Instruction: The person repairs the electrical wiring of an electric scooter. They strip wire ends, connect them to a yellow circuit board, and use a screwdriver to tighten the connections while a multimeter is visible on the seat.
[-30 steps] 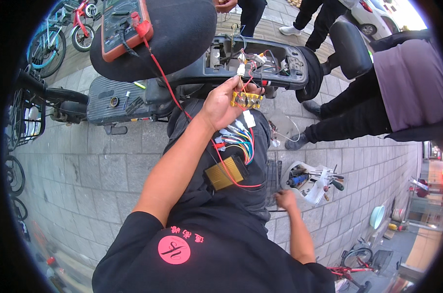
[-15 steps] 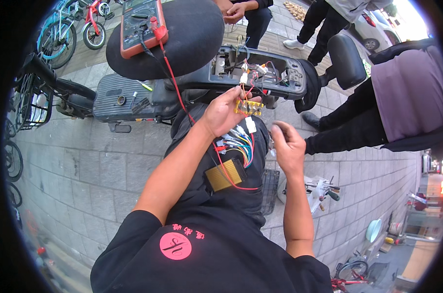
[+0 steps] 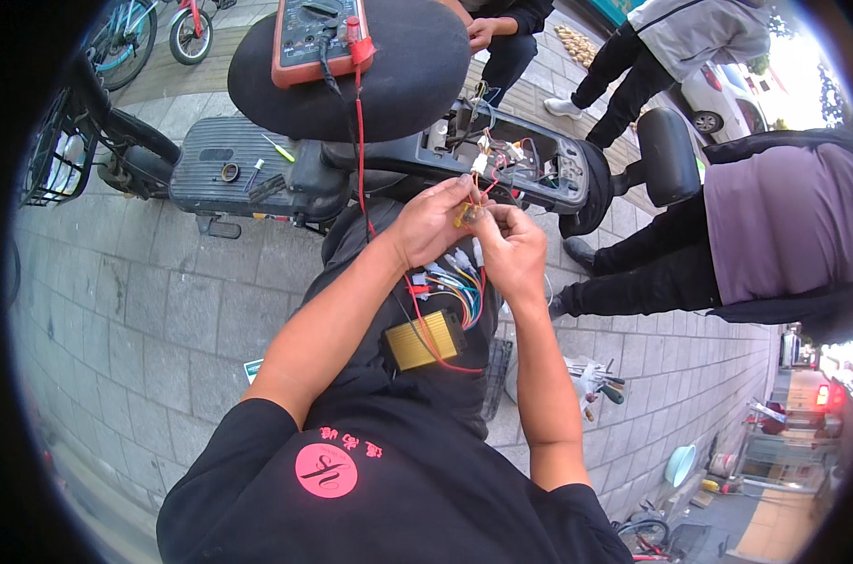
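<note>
My left hand [image 3: 431,224] is closed on a small yellow terminal block [image 3: 462,216] with metal screws. Thin wires run up from it to a white connector [image 3: 480,164] at the opened scooter body [image 3: 539,183]. The fingers of my right hand [image 3: 515,249] pinch at the block's right side and hide much of it. Below both hands, on my thigh, rests a gold finned controller box [image 3: 423,342]. Its bundle of coloured wires [image 3: 462,287] ends in several pale plugs. A red test lead [image 3: 361,160] passes beside my left wrist and across the box.
A red-framed multimeter [image 3: 304,56] lies on the black scooter seat [image 3: 403,89]. Small tools and a round part [image 3: 230,172] lie on the footboard [image 3: 196,146]. Screwdrivers [image 3: 603,383] are by my right forearm. People stand at the right, and another person's hand [image 3: 481,36] shows beyond the seat.
My right hand has moved up and left from beside my knee to the terminal block, and its fingers now close there. The left hand keeps its hold. The whole view has shifted slightly.
</note>
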The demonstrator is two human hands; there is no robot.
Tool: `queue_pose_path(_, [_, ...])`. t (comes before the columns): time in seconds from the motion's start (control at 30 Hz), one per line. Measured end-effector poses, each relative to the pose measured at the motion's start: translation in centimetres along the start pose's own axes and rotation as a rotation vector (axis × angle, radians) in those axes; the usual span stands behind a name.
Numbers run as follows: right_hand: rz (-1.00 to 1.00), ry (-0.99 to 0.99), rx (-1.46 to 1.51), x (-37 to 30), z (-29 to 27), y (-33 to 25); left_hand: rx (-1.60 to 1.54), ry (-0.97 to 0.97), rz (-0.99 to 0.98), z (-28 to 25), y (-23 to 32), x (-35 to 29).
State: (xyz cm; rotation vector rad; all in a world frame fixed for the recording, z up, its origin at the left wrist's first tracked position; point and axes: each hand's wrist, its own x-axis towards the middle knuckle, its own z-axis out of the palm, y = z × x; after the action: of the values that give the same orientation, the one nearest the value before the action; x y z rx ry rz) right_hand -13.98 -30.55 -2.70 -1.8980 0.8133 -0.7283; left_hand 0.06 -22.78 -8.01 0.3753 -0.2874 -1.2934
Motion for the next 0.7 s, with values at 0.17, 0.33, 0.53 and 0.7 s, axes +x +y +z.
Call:
queue_pose_path(0.17, [-0.074, 0.068, 0.035, -0.1, -0.2, -0.1, 0.171, 0.141, 0.053, 0.2, 0.4, -0.8])
queue_pose_path(0.33, [-0.179, 0.090, -0.027, -1.1, -0.2, 0.1, 0.114, 0.108, 0.027, 0.1, 1.0, -0.8])
queue_pose_path(0.53, [-0.227, 0.051, 0.012, -1.5, -0.3, 0.8, 0.279, 0.124, -0.003, -0.1, 0.6, -1.0])
queue_pose_path(0.7, [0.026, 0.054, 0.194, -0.2, -1.3, 1.1, 0.088, 0.059, -0.017, -0.5, 1.1, -0.8])
